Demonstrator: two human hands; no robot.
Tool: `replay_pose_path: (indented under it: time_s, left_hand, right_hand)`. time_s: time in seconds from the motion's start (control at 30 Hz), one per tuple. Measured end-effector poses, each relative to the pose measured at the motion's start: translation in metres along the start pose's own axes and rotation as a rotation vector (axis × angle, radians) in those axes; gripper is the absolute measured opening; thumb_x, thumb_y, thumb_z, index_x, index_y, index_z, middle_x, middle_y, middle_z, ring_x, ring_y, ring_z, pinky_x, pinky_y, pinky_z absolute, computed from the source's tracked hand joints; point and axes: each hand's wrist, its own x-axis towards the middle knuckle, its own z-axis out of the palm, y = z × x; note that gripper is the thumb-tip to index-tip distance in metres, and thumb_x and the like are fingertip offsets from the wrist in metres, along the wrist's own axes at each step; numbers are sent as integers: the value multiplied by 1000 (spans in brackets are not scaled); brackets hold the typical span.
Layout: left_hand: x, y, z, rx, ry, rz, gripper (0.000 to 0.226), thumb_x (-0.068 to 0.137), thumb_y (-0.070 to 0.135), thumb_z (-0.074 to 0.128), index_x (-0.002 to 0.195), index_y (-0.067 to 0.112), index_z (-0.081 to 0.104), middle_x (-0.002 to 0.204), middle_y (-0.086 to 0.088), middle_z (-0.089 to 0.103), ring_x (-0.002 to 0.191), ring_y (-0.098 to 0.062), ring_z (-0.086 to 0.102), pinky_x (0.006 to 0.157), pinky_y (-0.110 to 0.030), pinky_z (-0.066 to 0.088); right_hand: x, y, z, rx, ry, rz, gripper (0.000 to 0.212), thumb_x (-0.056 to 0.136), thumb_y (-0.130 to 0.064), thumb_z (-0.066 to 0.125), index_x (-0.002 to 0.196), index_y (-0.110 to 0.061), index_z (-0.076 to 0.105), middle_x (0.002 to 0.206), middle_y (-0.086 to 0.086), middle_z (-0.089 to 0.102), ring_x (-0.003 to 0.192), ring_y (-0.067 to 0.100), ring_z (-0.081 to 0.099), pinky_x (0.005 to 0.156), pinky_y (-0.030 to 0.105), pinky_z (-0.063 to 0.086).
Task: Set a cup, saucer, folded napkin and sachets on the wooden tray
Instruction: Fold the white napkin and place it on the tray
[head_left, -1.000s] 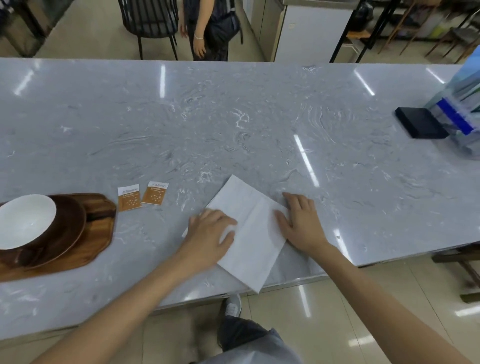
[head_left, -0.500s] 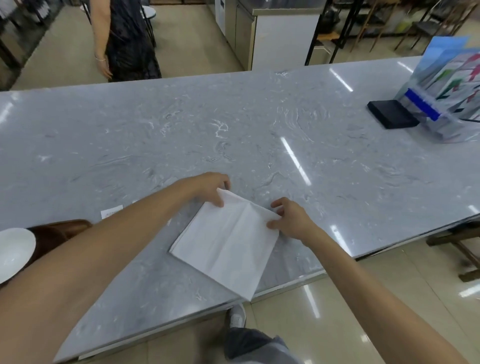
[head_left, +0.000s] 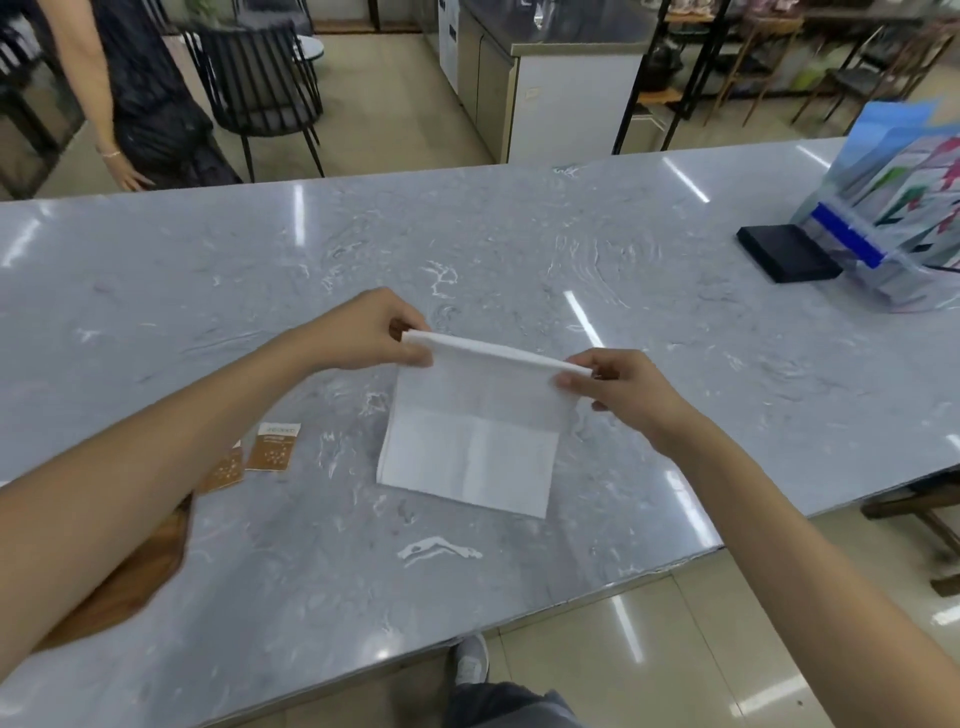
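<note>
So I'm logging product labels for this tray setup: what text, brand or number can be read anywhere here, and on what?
None can be read.
Sachets: print on the white top strip, too small and blurred.
Leaflets in the clear holder: colours only, no legible words.
Napkin: blank.

Café or shop interior: long grey marble table (head_left: 519, 249), steel under-counter fridge unit (head_left: 524, 78), black slatted chair (head_left: 260, 88), brochure stand (head_left: 893, 218), shelving behind, glossy tiled floor.

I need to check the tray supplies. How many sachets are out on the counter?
2. One small brown paper sachet lies flat left of the white napkin. The second brown sachet sits beside it, partly covered by the left forearm, which could hide more.
</note>
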Motion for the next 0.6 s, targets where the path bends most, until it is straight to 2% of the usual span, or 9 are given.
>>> replay_pose_path:
  time_s: [0.07, 0.13, 0.23, 0.3, 0.33, 0.4, 0.47, 0.53, 0.6]
  left_hand:
    - [-3, 6, -9, 24, 47, 7, 7, 82, 32, 80, 85, 25, 80, 80, -8, 76, 71, -23, 68, 65, -38, 52]
    - [-4, 8, -12, 40, 81, 13, 4, 82, 30, 80, 86, 30, 80, 80, 0, 77, 77, -24, 70, 69, -39, 55]
    - [-5, 1, -6, 68, 115, 25, 14, 83, 19, 78, 84, 33, 77, 84, 6, 77, 82, -15, 70, 70, -19, 52]
    - [-6, -9, 1, 94, 152, 14, 18, 84, 14, 76, 88, 32, 76, 89, 7, 77, 87, -11, 69, 67, -4, 45]
    - [-6, -14, 6, 109, 169, 4, 17, 84, 13, 75, 90, 29, 77, 90, 6, 77, 88, -12, 69, 68, -4, 45]
    - [-9, -23, 16, 155, 188, -7, 15, 85, 11, 73, 93, 23, 79, 91, 4, 77, 88, -14, 69, 73, -18, 52]
    - [-13, -30, 28, 210, 201, 3, 16, 84, 11, 71, 96, 20, 78, 91, 4, 76, 83, -16, 69, 77, -33, 56]
    - [-20, -37, 37, 271, 226, 35, 17, 84, 12, 70, 96, 22, 76, 92, 5, 75, 76, -17, 66, 72, -35, 55]
    - [-29, -46, 46, 315, 249, 86, 18, 82, 10, 70, 95, 22, 74, 92, 5, 74, 70, -16, 63, 67, -34, 52]
  right_hand:
    - [8, -6, -5, -8, 55, -45, 9, 89, -33, 80, 96, -28, 81, 77, -1, 59, 69, 10, 55, 67, 24, 47]
    - [15, -10, -5, -19, 93, -78, 8, 90, -31, 79, 97, -28, 81, 75, 2, 56, 70, 13, 53, 68, 28, 47]
    - [27, -8, 5, -147, 136, -117, 8, 91, -25, 78, 97, -21, 80, 80, 11, 68, 69, 15, 56, 72, 32, 47]
    - [32, -3, 13, -274, 159, -148, 4, 91, -22, 77, 95, -22, 79, 87, 4, 74, 68, 7, 59, 69, 20, 45]
    - [32, 0, 18, -328, 165, -163, 6, 91, -21, 76, 95, -24, 79, 87, -1, 74, 68, 1, 58, 66, 12, 43]
    - [30, 6, 27, -412, 172, -190, 11, 93, -18, 74, 100, -23, 81, 88, -8, 74, 67, -3, 57, 62, 6, 41]
    - [23, 13, 36, -457, 187, -236, 14, 93, -16, 73, 103, -20, 82, 93, -6, 77, 66, 0, 60, 67, 15, 48]
    - [12, 21, 44, -464, 210, -270, 14, 93, -15, 74, 104, -18, 82, 97, -1, 81, 69, 10, 69, 73, 29, 58]
    - [-1, 31, 52, -481, 227, -307, 15, 91, -13, 76, 105, -17, 82, 102, 0, 81, 80, 17, 76, 79, 31, 61]
